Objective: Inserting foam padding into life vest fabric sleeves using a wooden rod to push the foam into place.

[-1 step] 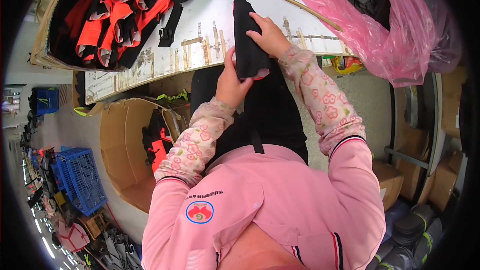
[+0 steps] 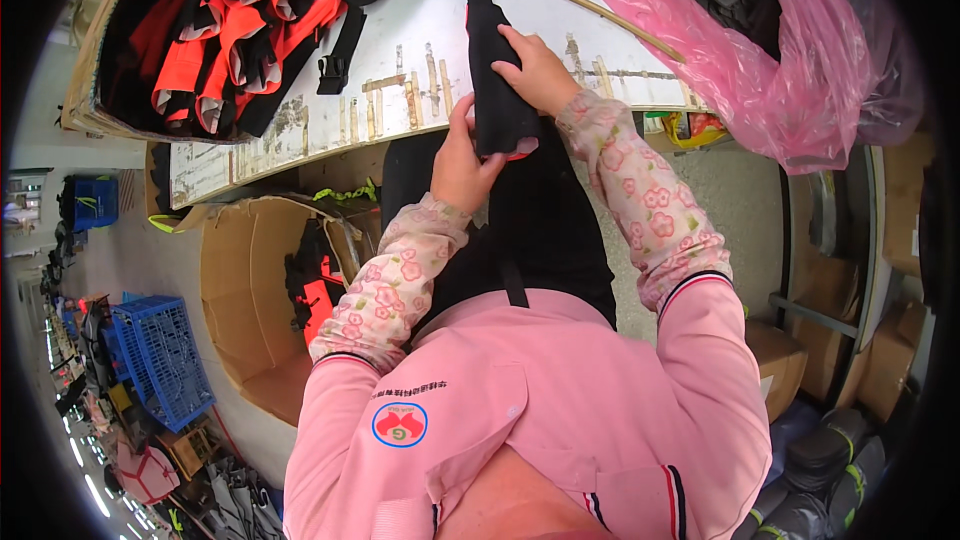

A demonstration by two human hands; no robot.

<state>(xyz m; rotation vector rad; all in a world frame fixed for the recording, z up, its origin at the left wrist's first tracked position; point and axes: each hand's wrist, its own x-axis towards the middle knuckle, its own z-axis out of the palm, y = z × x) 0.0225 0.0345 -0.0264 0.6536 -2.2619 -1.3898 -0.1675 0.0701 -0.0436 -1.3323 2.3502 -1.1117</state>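
Observation:
A long black fabric strap piece (image 2: 497, 70) lies over the front edge of the white table, its wide near end hanging slightly past it. Some red and pale lining shows at that end. My left hand (image 2: 462, 168) grips the strap's left side near this end, thumb towards the lower corner. On the strap's right side, higher up, rests my right hand (image 2: 540, 72), its thumb and forefinger on the black cloth and its other fingers partly hidden. Towards the far edge the piece narrows into a band.
Orange and black strapped pieces (image 2: 245, 35) fill a carton at the far left; a black buckle (image 2: 333, 72) hangs from one. A thin wooden stick (image 2: 590, 8) and pink plastic sheeting (image 2: 800, 70) lie at the right. Below stands an open cardboard box (image 2: 245, 290), with blue crates (image 2: 165, 360) further left.
The near part of the black strap has shifted very slightly to the right between my hands. My hands have hardly moved.

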